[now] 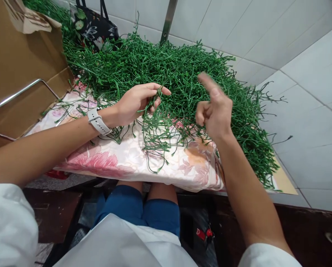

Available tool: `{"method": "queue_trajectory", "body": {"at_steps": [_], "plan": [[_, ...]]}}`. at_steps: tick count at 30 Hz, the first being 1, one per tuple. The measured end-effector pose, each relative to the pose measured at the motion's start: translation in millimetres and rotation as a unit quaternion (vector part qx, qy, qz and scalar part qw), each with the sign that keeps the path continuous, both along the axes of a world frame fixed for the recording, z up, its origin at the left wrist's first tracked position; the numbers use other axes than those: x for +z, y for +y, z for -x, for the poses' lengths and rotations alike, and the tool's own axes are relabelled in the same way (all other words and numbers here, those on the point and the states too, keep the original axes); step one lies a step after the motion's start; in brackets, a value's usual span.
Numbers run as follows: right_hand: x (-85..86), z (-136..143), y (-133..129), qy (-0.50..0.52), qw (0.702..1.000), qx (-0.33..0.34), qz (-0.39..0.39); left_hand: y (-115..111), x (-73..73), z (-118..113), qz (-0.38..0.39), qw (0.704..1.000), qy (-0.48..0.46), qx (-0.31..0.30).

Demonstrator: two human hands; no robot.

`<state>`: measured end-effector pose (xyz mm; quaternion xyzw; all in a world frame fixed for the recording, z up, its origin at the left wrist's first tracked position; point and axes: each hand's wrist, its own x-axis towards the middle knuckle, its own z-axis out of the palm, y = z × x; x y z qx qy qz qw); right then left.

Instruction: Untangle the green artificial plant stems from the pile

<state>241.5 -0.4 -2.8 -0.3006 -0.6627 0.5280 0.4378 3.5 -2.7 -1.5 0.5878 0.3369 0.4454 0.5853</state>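
A bunch of thin green plastic stems (154, 129) with small forked tips hangs from my left hand (139, 100). The fingers of that hand are closed around its upper ends, and the loose ends spread over the flowered cloth (132, 155). My right hand (216, 109) is raised to the right, in front of a big heap of the same green stems (177, 66). Its index finger points up and away, slightly blurred, while the other fingers curl loosely. Nothing shows in this hand, and a gap separates it from the left one.
At the left stands a brown cardboard box (29, 66) with a bent metal rod (18, 94) beside it. A black floral bag (96, 31) rests at the back among the stems. White wall tiles (307, 111) close off the back and right. Dark wooden furniture (51, 211) lies below.
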Motion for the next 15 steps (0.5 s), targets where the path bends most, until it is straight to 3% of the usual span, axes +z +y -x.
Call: {"method": "queue_trajectory", "body": {"at_steps": [7, 15], "plan": [[-27.2, 8, 8, -0.079, 0.988, -0.046, -0.121, -1, -11.7, -5, -0.046, 0.998, 0.026, -0.015], [-28.8, 17, -4, -0.095, 0.981, -0.042, -0.161, 1, -16.7, -2, -0.084, 0.993, 0.066, -0.051]]}}
